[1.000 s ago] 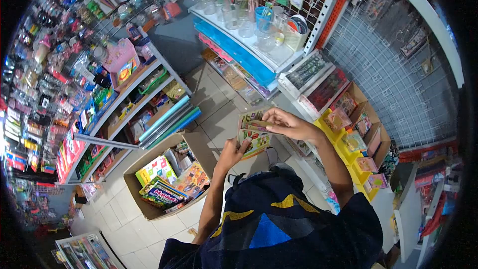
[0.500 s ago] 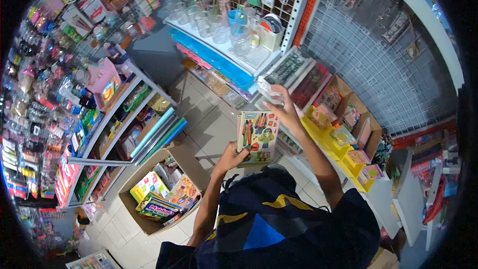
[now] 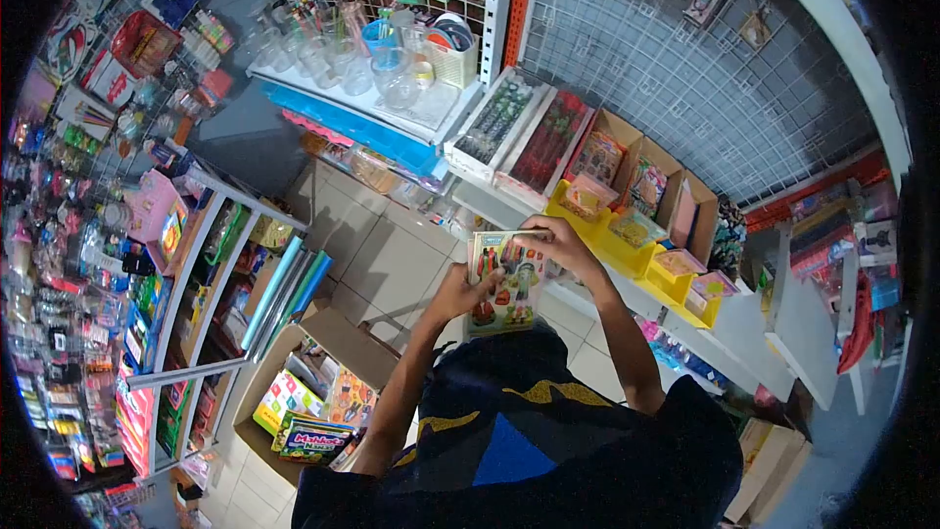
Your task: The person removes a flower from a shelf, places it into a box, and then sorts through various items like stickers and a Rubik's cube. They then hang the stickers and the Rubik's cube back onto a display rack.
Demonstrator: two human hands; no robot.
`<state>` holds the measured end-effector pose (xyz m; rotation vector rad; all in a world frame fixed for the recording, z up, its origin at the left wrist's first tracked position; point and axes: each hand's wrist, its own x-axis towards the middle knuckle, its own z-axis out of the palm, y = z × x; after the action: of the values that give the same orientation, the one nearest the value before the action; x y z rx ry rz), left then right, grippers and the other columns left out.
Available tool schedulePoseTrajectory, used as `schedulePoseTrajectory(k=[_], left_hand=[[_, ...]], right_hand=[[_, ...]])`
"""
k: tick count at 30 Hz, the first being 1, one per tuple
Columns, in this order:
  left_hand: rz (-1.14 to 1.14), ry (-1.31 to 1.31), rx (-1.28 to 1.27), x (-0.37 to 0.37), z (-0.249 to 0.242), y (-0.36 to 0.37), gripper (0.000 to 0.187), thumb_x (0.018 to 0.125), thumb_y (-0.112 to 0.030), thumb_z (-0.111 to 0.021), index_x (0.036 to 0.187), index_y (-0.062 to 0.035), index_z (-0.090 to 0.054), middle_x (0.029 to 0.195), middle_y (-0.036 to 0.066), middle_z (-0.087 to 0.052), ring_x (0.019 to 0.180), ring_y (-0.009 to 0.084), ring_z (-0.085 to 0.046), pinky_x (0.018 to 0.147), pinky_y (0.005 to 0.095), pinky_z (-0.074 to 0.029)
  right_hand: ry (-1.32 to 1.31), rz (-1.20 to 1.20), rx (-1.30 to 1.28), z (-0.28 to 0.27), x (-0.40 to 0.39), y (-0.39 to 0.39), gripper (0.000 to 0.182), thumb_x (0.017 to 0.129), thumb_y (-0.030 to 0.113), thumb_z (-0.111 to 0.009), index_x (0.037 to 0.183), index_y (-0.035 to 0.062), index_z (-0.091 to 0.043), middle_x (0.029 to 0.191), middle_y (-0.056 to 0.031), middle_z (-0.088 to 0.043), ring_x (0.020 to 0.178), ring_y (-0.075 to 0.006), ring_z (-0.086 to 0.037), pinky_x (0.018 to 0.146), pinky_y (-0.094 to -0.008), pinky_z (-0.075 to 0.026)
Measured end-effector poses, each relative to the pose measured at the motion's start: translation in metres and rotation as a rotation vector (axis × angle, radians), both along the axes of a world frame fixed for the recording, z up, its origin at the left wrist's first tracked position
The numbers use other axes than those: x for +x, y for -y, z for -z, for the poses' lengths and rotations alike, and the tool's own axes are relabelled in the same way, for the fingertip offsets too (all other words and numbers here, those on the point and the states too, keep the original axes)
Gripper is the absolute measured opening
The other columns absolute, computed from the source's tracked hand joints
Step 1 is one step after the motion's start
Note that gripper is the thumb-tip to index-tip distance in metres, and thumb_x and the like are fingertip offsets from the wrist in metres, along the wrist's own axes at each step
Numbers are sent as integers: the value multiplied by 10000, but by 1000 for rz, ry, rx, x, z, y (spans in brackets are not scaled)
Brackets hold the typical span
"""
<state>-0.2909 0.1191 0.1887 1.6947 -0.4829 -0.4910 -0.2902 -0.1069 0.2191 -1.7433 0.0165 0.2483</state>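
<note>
A thin stack of colourful picture booklets [image 3: 504, 306], printed with small cartoon figures and clothes, is held up in front of my chest. My left hand [image 3: 458, 294] is closed around its left side, with the thumb lying across the front. At the top right corner, my right hand [image 3: 556, 243] pinches the upper edge, fingers bent over it. Below and to the left, an open cardboard box [image 3: 377, 348] holds several books and packets, one with a purple cover [image 3: 315, 439].
Ahead is a white shelf [image 3: 431, 122] with clear plastic cups. Yellow bins [image 3: 636, 260] and trays of small packets [image 3: 494, 127] line the right. A slanted rack [image 3: 201, 304] with rolled sheets [image 3: 284, 299] stands left. Tiled floor [image 3: 382, 255] shows between.
My right hand has come down from above the booklets to their top right edge. My left thumb has shifted up the front. The view has turned slightly, so the shelves sit further left.
</note>
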Motion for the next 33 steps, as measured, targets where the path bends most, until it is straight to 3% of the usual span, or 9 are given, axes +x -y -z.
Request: schedulePoseTrajectory(k=[3, 8, 18, 21, 23, 24, 27, 31, 33], left_hand=[[-1, -25, 65, 15, -1, 10, 242, 924, -216, -617, 858, 16, -638, 656, 37, -633, 589, 73, -565, 518, 278, -457], [-41, -107, -223, 40, 2, 37, 339, 952, -241, -574, 1141, -17, -405, 706, 13, -526, 525, 69, -476, 466, 244, -423], [-35, -176, -395, 71, 22, 98, 193, 984, -202, -495, 1087, -42, -468, 728, 3, -496, 551, 59, -478, 462, 244, -423], [23, -258, -328, 76, 23, 105, 201, 990, -216, -491, 1113, -57, -489, 820, 29, -533, 639, 73, -507, 521, 255, -440], [53, -262, -346, 80, 53, 115, 228, 988, -227, -499, 1145, -62, -490, 873, 47, -552, 696, 83, -520, 546, 263, -448], [-93, 276, -304, 84, 68, 124, 267, 986, -227, -506, 1197, -73, -453, 919, 76, -575, 791, 112, -551, 617, 281, -470], [9, -185, -280, 92, 59, 97, 310, 986, -227, -504, 1246, -85, -409, 943, 100, -593, 835, 143, -584, 694, 300, -488], [-257, -195, -186, 89, 98, 33, 346, 986, -291, -493, 1254, -80, -437, 928, 66, -622, 789, 133, -577, 638, 265, -453], [-429, -210, -134, 72, 99, -1, 338, 983, -333, -489, 1191, -66, -478, 907, 51, -617, 762, 118, -556, 600, 250, -427]], right_hand=[[-23, 80, 103, -6, -5, 3, 261, 858, 249, -698, 987, 42, -605, 892, -7, -609, 796, -70, -581, 657, -231, -463], [-80, 140, 189, 12, -4, 22, 291, 837, 205, -713, 1033, 62, -552, 898, 4, -574, 860, -87, -568, 721, -245, -451], [-166, 584, 697, 43, 0, 44, 475, 918, 136, -595, 1347, 91, -397, 1187, -30, -560, 1126, -151, -519, 938, -316, -425], [-115, 550, 718, 70, -9, 56, 497, 919, 129, -585, 1376, 92, -394, 1220, -28, -550, 1161, -160, -500, 950, -315, -419], [-138, 557, 591, 77, -7, 72, 456, 912, 126, -586, 1343, 87, -442, 1254, -30, -541, 1164, -149, -496, 960, -311, -410], [-119, 538, 488, 66, -4, 80, 455, 909, 124, -588, 1340, 84, -448, 1251, -31, -542, 1161, -147, -497, 963, -311, -409], [-54, 652, 485, 37, 19, 117, 425, 894, 165, -608, 1293, 83, -486, 1193, -20, -570, 1087, -128, -541, 918, -296, -447], [263, 797, 409, 53, 70, 233, 260, 939, 162, -525, 1174, 55, -550, 1104, -74, -613, 935, -168, -632, 777, -322, -526], [116, 1055, 277, 52, 101, 262, 282, 942, 236, -493, 1125, 38, -571, 1067, -99, -626, 901, -194, -638, 757, -324, -524]])
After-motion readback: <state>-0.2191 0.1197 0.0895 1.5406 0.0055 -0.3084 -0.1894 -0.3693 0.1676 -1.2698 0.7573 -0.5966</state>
